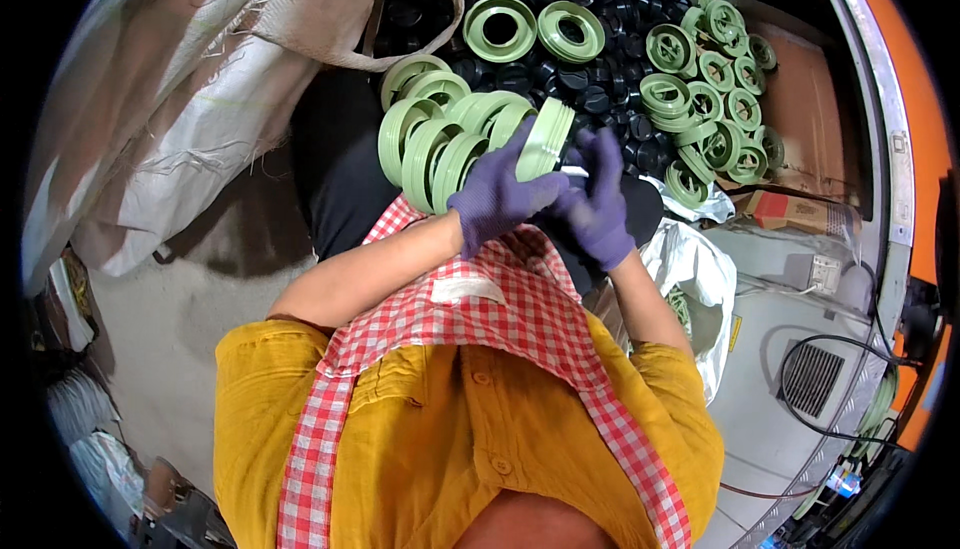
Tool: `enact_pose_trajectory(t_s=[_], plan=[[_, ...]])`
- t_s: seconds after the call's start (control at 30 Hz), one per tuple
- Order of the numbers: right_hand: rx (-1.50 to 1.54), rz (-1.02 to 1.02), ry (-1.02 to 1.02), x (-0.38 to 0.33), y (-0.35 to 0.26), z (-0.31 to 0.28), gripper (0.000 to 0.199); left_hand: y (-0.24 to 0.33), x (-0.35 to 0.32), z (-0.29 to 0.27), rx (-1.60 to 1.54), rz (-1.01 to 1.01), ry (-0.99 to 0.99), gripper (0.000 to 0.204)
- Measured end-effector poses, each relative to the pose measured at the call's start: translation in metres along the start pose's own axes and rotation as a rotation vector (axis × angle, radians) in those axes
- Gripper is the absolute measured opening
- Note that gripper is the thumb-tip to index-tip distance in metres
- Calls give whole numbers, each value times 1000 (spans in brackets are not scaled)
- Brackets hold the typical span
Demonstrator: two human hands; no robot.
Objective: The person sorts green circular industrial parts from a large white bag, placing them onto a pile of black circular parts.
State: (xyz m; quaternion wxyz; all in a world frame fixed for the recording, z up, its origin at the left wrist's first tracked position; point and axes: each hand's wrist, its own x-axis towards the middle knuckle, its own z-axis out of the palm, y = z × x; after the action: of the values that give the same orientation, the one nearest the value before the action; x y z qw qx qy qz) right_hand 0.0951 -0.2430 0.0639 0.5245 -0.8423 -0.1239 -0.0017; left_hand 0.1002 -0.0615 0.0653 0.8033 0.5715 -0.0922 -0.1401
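Checked apron (pixel 500 314) — green rings (pixel 440 144), white sacks (pixel 190 99)

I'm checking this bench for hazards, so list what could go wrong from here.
1. The row of green rings stands on edge on the lap; the left hand pulling one ring may tip the others over.
2. The right hand grips beside that ring; gloved fingers could get pinched.
3. Loose rings piled near the box edge might slide off.
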Motion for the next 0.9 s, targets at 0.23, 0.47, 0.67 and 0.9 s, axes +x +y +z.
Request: enact_pose_trajectory(t_s=[0.23, 0.47, 0.67, 0.9], plan=[[414, 396, -15, 1, 15, 3, 67, -28, -5, 12, 701, 651, -4, 39], [-241, -17, -315, 5, 35, -28, 63, -6, 33, -49, 935, 724, -257, 64], [-205, 455, -21, 23, 101, 23, 55, -26, 90, -40, 1178, -398, -219, 64], [-389, -150, -75, -20, 77, 45, 43, 22, 29, -56, 1040, -141, -96, 53]])
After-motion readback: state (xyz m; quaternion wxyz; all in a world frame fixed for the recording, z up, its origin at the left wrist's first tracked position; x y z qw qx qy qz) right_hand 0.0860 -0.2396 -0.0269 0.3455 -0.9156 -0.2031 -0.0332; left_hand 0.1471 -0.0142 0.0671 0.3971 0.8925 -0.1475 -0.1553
